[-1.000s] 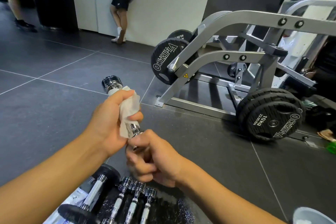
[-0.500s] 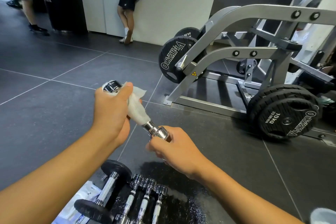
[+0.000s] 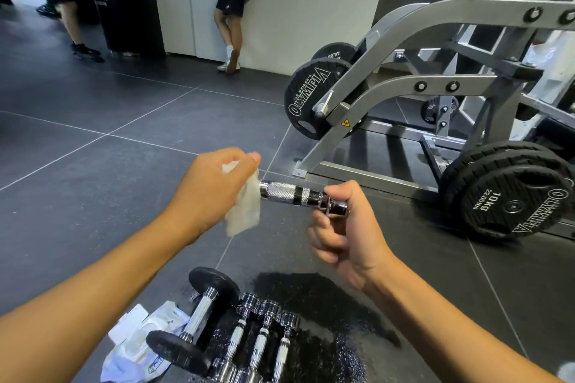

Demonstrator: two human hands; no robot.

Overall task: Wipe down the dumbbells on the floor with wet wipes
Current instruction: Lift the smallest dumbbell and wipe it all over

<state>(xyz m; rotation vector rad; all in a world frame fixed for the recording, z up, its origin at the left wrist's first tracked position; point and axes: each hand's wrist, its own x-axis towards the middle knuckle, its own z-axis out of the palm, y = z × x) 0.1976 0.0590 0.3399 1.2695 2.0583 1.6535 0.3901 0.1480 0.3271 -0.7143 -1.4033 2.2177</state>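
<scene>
I hold a chrome dumbbell bar (image 3: 291, 193) level above the floor. My right hand (image 3: 343, 238) grips its right end. My left hand (image 3: 213, 188) is closed around a white wet wipe (image 3: 244, 211) that covers the bar's left end, which is hidden. On the floor below lie a dumbbell with black plates (image 3: 194, 325) and three chrome bars (image 3: 263, 342) side by side. A pack of wet wipes (image 3: 141, 342) lies to their left.
A grey plate-loaded machine (image 3: 404, 50) with black weight plates (image 3: 510, 196) stands on the right. A wet dark patch (image 3: 326, 314) spreads on the tiled floor. Two people (image 3: 231, 3) stand by a white counter (image 3: 311, 9) at the back.
The bar has swung from pointing away from me to lying level, left to right. My left hand with the wipe slid to its left end, and the knurled middle now shows.
</scene>
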